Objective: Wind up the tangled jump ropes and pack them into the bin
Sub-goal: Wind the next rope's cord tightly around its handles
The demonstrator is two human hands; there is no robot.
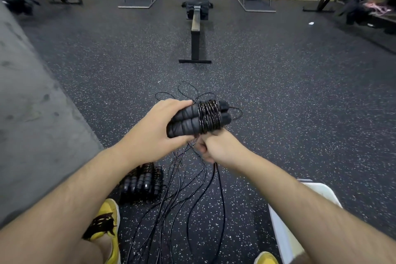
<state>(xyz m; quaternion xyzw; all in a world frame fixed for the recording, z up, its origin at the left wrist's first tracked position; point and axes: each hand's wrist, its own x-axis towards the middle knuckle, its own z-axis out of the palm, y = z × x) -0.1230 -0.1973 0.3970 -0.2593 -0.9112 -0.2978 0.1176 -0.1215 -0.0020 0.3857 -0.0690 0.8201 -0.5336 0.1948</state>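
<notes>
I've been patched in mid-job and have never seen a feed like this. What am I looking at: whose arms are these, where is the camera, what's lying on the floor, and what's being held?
There is no machine here: the arms belong to a person working bare-handed. The single picture comes from a camera on their head, looking forward and down. The left hand grips two black handles held side by side, with cord wound round them. The right hand, just below, is curled round the cord trailing from them. On the speckled floor lie loose ropes, a pile of wound ropes beside a yellow shoe, and a white bin at lower right. A rowing machine stands ahead.
</notes>
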